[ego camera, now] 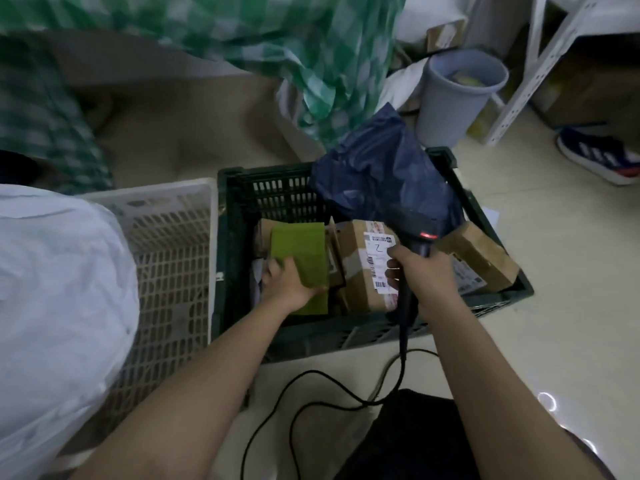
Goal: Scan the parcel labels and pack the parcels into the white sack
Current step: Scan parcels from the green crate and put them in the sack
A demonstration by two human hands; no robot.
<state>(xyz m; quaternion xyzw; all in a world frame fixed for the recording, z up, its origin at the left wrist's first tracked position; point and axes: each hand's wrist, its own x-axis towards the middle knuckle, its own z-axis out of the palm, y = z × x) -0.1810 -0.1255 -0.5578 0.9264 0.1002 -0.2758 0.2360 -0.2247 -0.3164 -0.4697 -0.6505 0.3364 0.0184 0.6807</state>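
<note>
A dark green crate (232, 237) on the floor holds several parcels. My left hand (289, 280) grips a flat green parcel (299, 252) inside the crate, thumb along its lower edge. My right hand (422, 271) holds a black corded barcode scanner (415, 233) with its red light on, above a brown cardboard box with a white label (374, 261). A dark blue plastic mailer (377, 171) leans on the crate's far right side. Another brown box (478, 254) lies at the crate's right edge. The white sack (59, 306) bulges at the left.
A white slatted crate (169, 254) stands between the sack and the green crate. Green checked sacks (277, 39) hang behind. A grey bin (457, 95), a white shelf frame (540, 64) and someone's shoe (599, 154) are at the right. The scanner cable (311, 396) loops on the floor.
</note>
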